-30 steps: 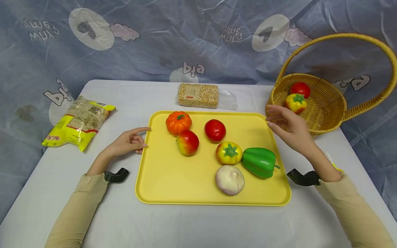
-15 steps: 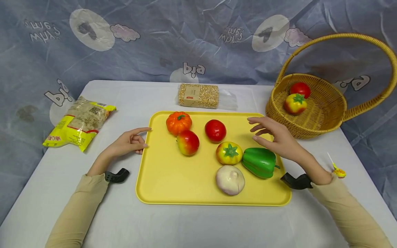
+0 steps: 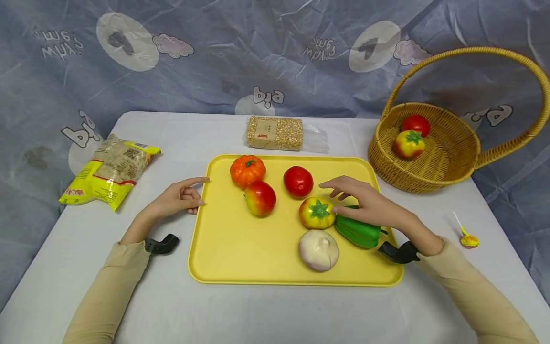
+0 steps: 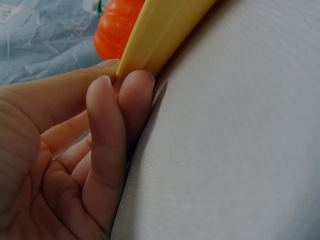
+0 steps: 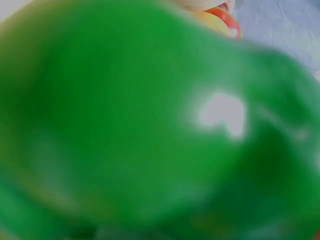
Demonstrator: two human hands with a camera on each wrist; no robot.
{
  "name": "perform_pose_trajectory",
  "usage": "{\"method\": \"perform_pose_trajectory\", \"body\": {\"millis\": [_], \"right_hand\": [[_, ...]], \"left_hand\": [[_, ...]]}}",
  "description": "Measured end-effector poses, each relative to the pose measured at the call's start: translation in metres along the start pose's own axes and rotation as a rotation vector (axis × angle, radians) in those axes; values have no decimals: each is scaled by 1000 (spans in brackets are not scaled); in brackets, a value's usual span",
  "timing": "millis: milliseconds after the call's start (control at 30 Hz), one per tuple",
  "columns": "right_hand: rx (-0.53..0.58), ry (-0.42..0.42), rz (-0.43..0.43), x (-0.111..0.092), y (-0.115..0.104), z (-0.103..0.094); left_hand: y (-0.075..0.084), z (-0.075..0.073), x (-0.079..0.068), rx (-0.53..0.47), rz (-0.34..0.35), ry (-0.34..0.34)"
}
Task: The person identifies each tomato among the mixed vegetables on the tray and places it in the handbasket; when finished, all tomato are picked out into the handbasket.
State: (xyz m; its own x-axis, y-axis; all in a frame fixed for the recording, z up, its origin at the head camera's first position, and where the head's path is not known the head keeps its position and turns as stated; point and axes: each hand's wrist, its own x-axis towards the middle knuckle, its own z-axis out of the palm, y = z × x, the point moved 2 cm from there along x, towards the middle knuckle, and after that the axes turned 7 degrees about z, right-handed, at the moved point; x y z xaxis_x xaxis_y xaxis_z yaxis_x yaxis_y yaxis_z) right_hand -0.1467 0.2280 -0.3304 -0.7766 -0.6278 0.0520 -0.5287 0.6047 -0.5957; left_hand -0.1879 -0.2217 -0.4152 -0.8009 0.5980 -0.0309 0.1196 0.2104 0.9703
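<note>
My left hand (image 3: 174, 198) pinches the left rim of the yellow tray (image 3: 240, 253); the left wrist view puts the thumb on the rim and fingertips (image 4: 137, 90) against its outer side. Over the green bell pepper (image 3: 358, 234), partly covering it, is my right hand (image 3: 365, 200), holding nothing. Its fingers spread above the yellow-red fruit with a green star-shaped leaf (image 3: 315, 215), thumb tip by that fruit's edge. Beside them lie a garlic bulb (image 3: 319, 251), a red tomato (image 3: 298, 181), a red-yellow fruit (image 3: 260, 198) and an orange pumpkin (image 3: 248, 171). Blurred green pepper fills the right wrist view.
A wicker basket (image 3: 399, 177) with a tall handle stands at back right, holding a red tomato (image 3: 416, 125) and another yellow-red fruit (image 3: 409, 144). Around the tray lie a lollipop (image 3: 469, 240), a bag of corn kernels (image 3: 275, 133) and a yellow snack bag (image 3: 112, 169).
My right hand has moved left and nearer, from the basket's edge to over the pepper and the leafed yellow-red fruit. The left hand stays at the tray rim.
</note>
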Motion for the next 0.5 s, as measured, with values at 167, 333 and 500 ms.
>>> {"method": "perform_pose_trajectory", "body": {"millis": [167, 333, 500], "right_hand": [[11, -94, 28, 6, -4, 7], [-30, -176, 46, 11, -7, 14], [-70, -244, 41, 16, -11, 17]], "left_hand": [[0, 0, 0, 9, -9, 4], [-1, 0, 0, 8, -16, 6], [-1, 0, 0, 11, -8, 5]]}}
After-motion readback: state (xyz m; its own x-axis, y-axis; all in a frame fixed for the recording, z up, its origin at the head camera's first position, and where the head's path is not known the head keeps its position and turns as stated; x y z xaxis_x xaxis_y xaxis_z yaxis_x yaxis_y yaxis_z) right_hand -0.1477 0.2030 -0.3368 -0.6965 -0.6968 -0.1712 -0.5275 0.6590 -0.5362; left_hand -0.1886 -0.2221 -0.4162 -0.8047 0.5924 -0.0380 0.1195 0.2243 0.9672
